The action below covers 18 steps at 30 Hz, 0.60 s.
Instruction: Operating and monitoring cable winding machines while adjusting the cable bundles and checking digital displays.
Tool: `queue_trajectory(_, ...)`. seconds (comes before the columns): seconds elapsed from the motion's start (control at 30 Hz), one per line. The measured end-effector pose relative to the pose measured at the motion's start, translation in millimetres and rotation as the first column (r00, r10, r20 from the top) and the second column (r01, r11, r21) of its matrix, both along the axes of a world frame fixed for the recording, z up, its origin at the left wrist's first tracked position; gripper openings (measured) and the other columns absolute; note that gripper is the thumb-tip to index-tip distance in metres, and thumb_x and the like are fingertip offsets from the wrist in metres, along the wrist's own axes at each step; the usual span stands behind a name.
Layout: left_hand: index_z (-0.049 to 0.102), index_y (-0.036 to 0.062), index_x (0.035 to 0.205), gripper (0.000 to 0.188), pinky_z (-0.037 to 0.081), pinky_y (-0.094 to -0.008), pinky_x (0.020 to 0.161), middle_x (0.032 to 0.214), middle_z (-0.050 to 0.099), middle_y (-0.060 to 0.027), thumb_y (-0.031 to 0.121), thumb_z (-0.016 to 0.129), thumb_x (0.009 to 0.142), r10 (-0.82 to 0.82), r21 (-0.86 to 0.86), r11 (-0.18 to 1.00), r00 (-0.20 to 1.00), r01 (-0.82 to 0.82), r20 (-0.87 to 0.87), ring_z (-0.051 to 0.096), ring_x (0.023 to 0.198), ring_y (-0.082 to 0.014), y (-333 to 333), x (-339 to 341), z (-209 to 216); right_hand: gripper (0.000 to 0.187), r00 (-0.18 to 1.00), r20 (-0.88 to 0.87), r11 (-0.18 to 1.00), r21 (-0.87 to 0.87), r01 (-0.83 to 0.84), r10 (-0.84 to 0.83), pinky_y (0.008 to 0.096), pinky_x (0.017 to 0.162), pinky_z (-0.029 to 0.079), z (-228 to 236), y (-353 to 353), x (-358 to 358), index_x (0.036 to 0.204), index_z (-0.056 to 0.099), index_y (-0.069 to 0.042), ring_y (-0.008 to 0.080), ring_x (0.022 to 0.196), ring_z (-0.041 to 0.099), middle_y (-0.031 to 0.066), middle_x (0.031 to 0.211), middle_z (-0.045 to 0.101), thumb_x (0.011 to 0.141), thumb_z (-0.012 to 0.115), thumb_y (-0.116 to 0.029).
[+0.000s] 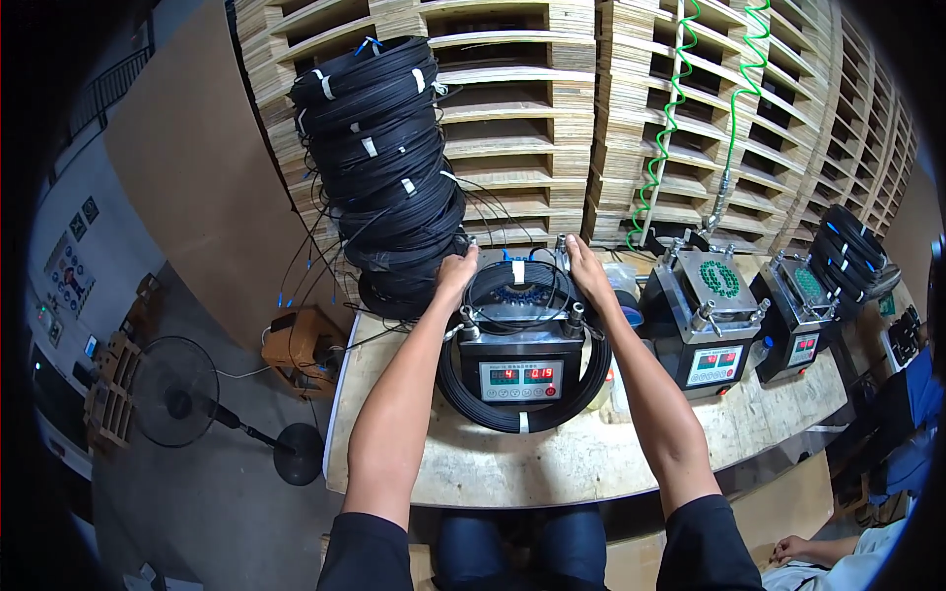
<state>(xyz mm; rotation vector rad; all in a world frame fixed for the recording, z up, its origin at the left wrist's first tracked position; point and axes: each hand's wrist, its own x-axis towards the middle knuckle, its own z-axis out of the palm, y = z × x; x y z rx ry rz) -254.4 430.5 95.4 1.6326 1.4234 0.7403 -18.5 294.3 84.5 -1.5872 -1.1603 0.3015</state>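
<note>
A coil of black cable (pixel 524 422) with white ties hangs around a polishing-type machine (pixel 520 353) with a metal top and a red-lit digital panel. My left hand (pixel 456 274) is closed at the machine's far left corner, its thumb against a metal knob (pixel 472 242). At the far right corner my right hand (pixel 588 271) closes round a matching metal knob (pixel 562 246). Two more knobs stand upright at the near corners, the right one (pixel 575 313) untouched. Cable loops partly cover the round fixture (pixel 520 294) on top. My lower fingers are hidden behind the hands.
A tall stack of black cable coils (pixel 379 158) stands behind left. Two similar machines (pixel 714 320) (pixel 793 315) sit on the wooden table (pixel 473 473) to the right. Pallets (pixel 522 128) rise behind, with green air hoses (pixel 673 108). A floor fan (pixel 182 399) stands left; another person's hand (pixel 791 550) shows lower right.
</note>
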Motion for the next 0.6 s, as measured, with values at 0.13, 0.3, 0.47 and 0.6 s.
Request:
queue_trajectory(0.13,0.071,-0.0012,0.113,0.054,0.05,-0.0382,0.093,0.116,0.07,-0.0199,0.048,0.059,0.094,0.032,0.069,0.997,0.997,-0.027,-0.064,0.067,0.11,-0.0306,-7,1,8,0.064,0.999,-0.04,0.999,0.022,-0.024,0.024,0.0328,0.108,0.039,-6,4,11,0.143,0.045,0.005,0.0253,0.125,0.055,0.0193,0.133,0.061,0.107,0.039,-0.048)
queue_trajectory(0.3,0.066,-0.0027,0.122,0.051,0.049,-0.037,0.093,0.118,0.069,-0.0212,0.037,0.061,0.091,0.005,0.153,0.988,1.0,-0.005,0.0,0.067,0.11,-0.0312,-25,-5,14,0.066,0.999,-0.031,1.0,-0.003,0.015,-0.015,0.0353,0.108,0.039,9,-7,-6,0.143,0.046,0.004,0.0298,0.127,0.055,0.0223,0.135,0.059,0.106,0.039,-0.051)
queue_trajectory(0.47,0.065,-0.0038,0.123,0.054,0.05,-0.0369,0.09,0.116,0.07,-0.022,0.036,0.061,0.086,-0.084,0.104,0.992,0.993,0.076,0.081,0.067,0.104,-0.0313,-17,-15,14,0.067,0.999,-0.005,0.995,-0.087,0.047,-0.048,0.0423,0.108,0.04,25,-12,-20,0.143,0.048,0.001,0.0442,0.127,0.054,0.0309,0.132,0.059,0.105,0.037,-0.053)
queue_trajectory(0.6,0.065,-0.0042,0.123,0.061,0.049,-0.0384,0.092,0.12,0.068,-0.0239,0.043,0.056,0.086,-0.058,0.05,0.997,0.998,0.058,-0.005,0.066,0.109,-0.0333,-26,-4,24,0.067,0.998,0.029,0.994,-0.092,0.064,-0.061,0.0402,0.109,0.039,9,-6,-2,0.142,0.049,0.001,0.0397,0.129,0.054,0.0283,0.133,0.059,0.106,0.036,-0.053)
